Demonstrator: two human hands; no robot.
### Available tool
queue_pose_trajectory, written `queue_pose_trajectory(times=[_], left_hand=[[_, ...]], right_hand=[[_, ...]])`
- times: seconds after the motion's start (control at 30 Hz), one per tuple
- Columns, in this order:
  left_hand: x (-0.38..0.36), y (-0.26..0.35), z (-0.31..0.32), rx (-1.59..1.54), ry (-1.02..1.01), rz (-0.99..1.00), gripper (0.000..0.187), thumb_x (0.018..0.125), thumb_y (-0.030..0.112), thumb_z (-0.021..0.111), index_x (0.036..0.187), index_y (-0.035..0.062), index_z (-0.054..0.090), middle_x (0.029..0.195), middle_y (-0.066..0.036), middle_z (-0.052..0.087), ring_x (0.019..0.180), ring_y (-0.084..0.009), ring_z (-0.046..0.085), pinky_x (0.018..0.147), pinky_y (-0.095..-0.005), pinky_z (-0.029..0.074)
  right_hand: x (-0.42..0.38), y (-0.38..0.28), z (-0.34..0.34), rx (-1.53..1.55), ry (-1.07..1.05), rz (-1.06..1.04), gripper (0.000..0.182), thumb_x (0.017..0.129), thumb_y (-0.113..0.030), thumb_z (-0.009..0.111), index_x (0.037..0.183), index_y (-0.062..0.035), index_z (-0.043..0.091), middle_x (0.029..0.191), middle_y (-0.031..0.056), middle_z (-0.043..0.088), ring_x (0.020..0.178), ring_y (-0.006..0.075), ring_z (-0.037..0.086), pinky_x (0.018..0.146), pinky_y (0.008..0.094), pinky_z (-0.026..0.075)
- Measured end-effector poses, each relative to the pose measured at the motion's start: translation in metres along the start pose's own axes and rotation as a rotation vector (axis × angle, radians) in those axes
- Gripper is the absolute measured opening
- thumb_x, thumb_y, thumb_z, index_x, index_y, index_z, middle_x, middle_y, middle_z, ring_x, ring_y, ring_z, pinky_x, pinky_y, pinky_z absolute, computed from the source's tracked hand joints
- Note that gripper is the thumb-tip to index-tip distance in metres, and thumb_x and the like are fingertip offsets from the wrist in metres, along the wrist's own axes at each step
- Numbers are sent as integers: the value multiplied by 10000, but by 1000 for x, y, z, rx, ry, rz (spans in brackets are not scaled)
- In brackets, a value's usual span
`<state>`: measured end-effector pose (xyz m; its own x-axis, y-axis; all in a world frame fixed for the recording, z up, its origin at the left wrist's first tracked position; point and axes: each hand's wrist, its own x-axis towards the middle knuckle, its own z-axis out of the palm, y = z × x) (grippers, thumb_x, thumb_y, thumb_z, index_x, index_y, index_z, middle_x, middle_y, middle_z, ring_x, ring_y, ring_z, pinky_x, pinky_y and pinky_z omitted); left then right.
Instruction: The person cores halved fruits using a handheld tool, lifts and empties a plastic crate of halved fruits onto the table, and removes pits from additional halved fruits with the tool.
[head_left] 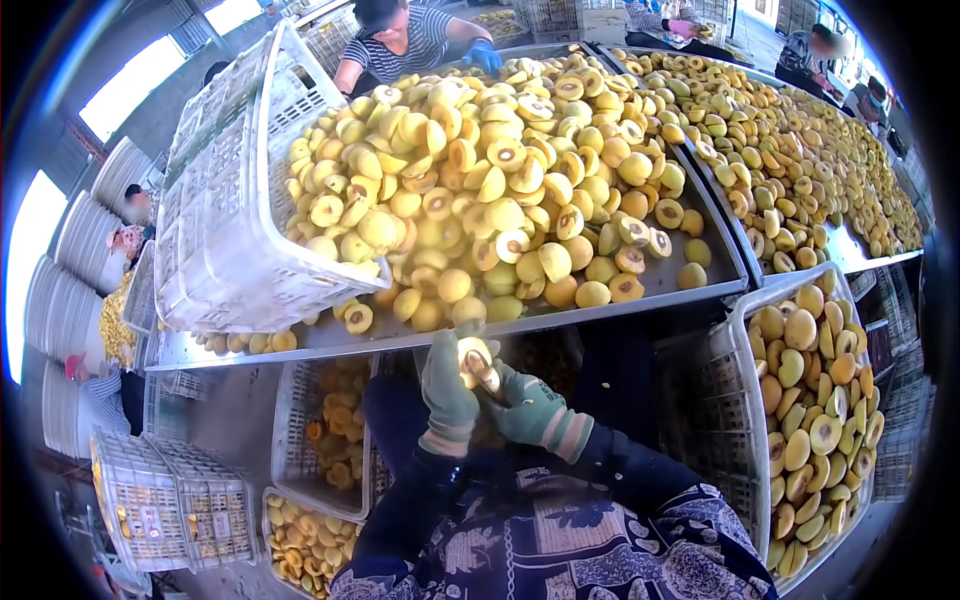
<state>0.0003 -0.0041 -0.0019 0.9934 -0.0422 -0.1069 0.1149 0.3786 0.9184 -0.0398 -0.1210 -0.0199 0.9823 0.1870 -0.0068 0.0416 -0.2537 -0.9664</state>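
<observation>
One cut fruit (473, 362) is in your closed left hand (447, 400); hold it steady. Your partly curled right hand's (535, 408) grip is unclear, so go gently

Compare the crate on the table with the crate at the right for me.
The table crate is tipped toward the fruit heap; the right crate stands with its opening up.
The table crate's mouth meets the heap spread on the table; the right crate holds its fruit inside.
Both are pale, slatted crates.
</observation>
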Motion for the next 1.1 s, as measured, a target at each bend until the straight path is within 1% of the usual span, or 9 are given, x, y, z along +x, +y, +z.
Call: queue_pose_trajectory(times=[0.1,0.2,0.3,0.53,0.63,0.7,0.87,0.93,1.1], left_hand=[[2,-1,-4,101,-24,45,561,971,470,430,1109,-51,589,980,-173,665,769,-268,667,701,-360,560],[1,4,-5,129,5,-52,606,952,518,452,1109,-50,592,976,-160,667,751,-265,673,660,-355,567],[-1,3,-6,108,-4,-83,662,933,578,456,1110,-46,593,968,-174,665,760,-257,674,637,-351,569],[-6,4,-1,-89,-87,-256,660,896,633,481,1265,87,520,978,-161,640,733,-225,643,649,-333,562],[-8,6,10,-143,-42,-85,534,911,451,596,1231,26,548,996,-135,629,852,-244,640,664,-325,569],[-2,4,-1,133,-14,7,532,948,464,498,1292,58,496,1028,-146,638,832,-224,648,708,-314,552],[28,17,-89,222,313,333,364,865,289,713,1096,29,606,938,-79,635,845,-163,639,661,-290,589],[34,37,-131,283,497,408,371,876,259,701,1142,16,612,1016,-84,648,917,-164,628,782,-254,535],[56,41,-215,1466,520,539,459,821,275,724,1175,12,597,1138,-190,628,1019,-310,617,872,-384,503]], right_hand=[[-4,12,8,113,5,-87,288,925,-213,587,1174,-70,561,859,67,667,741,175,644,684,293,523],[-8,-30,-13,170,-177,214,279,921,-233,575,1147,-71,560,742,55,634,558,145,601,500,262,499],[-7,-48,-34,524,-468,607,215,907,-252,590,1075,-118,578,798,64,634,635,136,589,567,252,466],[-10,-22,-27,1223,-679,530,198,936,-215,537,956,-28,597,614,-12,516,433,62,432,371,193,341],[-13,1,-19,1552,-865,478,259,970,-209,481,971,29,582,554,-28,474,376,44,389,330,178,322],[-16,2,-12,1682,-837,417,298,1000,-184,433,1022,85,559,532,-44,462,344,34,383,311,179,337],[-11,4,-24,1223,-632,576,314,969,-254,500,1017,48,572,555,-17,481,364,51,393,350,181,348],[-10,14,-22,1073,-480,631,319,966,-268,509,1010,42,572,556,-16,478,375,49,389,361,177,340],[-4,35,-2,1038,-377,759,265,935,-257,579,966,7,569,628,-9,499,459,44,405,398,171,344]])
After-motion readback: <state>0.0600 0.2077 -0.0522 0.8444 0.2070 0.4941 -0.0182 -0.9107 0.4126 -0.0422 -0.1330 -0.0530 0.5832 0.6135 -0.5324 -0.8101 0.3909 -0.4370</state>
